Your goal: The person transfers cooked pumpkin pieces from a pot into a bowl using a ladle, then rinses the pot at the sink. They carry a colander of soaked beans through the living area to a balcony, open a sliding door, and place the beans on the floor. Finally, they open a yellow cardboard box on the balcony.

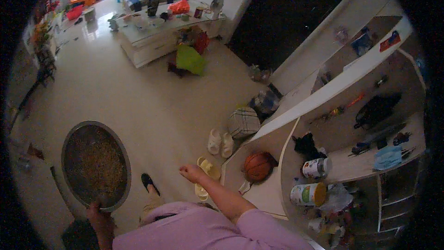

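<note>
My left hand (98, 211) grips the near rim of a large round metal basin (127, 177) at the lower left. A layer of loose, yellowish-brown, grain-like material (102, 159) covers much of its bottom; the exact kind is too blurred to tell. My right hand (189, 173) hangs in front of my body with its fingers curled in, and nothing shows in it. Below that hand, on the floor, lie yellow slippers (209, 168). One foot in a dark shoe (148, 180) steps forward between the basin and my right hand.
On the right, a curved shelf unit (284, 166) holds a basketball (258, 167), a yellow-lidded canister (308, 194) and a white jar (316, 167). Pale clogs (220, 143) and a plaid stool (244, 122) stand beside it. Farther off are a low table (152, 41) and a dark doorway (291, 17).
</note>
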Demonstrator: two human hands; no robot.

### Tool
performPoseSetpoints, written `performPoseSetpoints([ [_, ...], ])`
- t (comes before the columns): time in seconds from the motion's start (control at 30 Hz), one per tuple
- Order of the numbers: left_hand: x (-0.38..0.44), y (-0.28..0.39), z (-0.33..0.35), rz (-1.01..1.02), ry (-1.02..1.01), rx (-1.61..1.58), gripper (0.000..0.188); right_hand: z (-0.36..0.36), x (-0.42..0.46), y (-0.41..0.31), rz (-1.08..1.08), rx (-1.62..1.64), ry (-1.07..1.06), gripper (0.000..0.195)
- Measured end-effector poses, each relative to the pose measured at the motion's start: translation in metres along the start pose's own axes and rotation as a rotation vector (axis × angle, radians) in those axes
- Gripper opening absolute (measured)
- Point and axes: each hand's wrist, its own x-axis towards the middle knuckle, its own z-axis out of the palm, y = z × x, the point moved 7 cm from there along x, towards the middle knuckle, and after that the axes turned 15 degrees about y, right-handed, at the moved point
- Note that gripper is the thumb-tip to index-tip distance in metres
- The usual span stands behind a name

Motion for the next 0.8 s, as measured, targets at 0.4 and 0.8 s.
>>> performPoseSetpoints([
  [0.4, 0.199, 0.107, 0.223, -0.144, -0.391, -0.121, 0.053, 0.022, -0.055, 0.174, 0.912, 0.217, 0.344, 0.022],
  [0.8, 0.296, 0.224, 0.3, 0.23, -0.208, 0.298, 0.031, -0.05, 0.302, 0.064, 0.727, 0.061, 0.246, 0.023],
])
